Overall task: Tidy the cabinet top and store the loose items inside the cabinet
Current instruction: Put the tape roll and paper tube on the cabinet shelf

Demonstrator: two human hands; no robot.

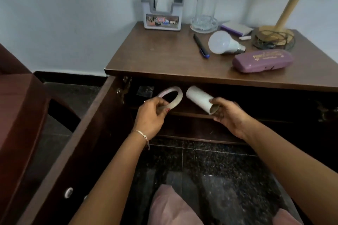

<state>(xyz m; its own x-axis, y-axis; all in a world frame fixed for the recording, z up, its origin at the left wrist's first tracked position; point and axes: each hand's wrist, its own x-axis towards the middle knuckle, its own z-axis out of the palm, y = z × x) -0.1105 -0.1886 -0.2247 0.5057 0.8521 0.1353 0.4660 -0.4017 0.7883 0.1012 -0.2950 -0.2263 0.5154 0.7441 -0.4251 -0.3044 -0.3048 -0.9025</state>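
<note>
Hands: left (149,115) grips clear tape ring (173,97) | right (229,113) grips white tube (199,99)

The only word that reads clearly is "OPEL", in dark capitals at the right end of a sticker strip (162,21) on the front of the grey holder (161,5). The other badges on that strip are too blurred to read. The purple case (262,61) carries gold script lettering on its lid, but the words cannot be made out.
</note>
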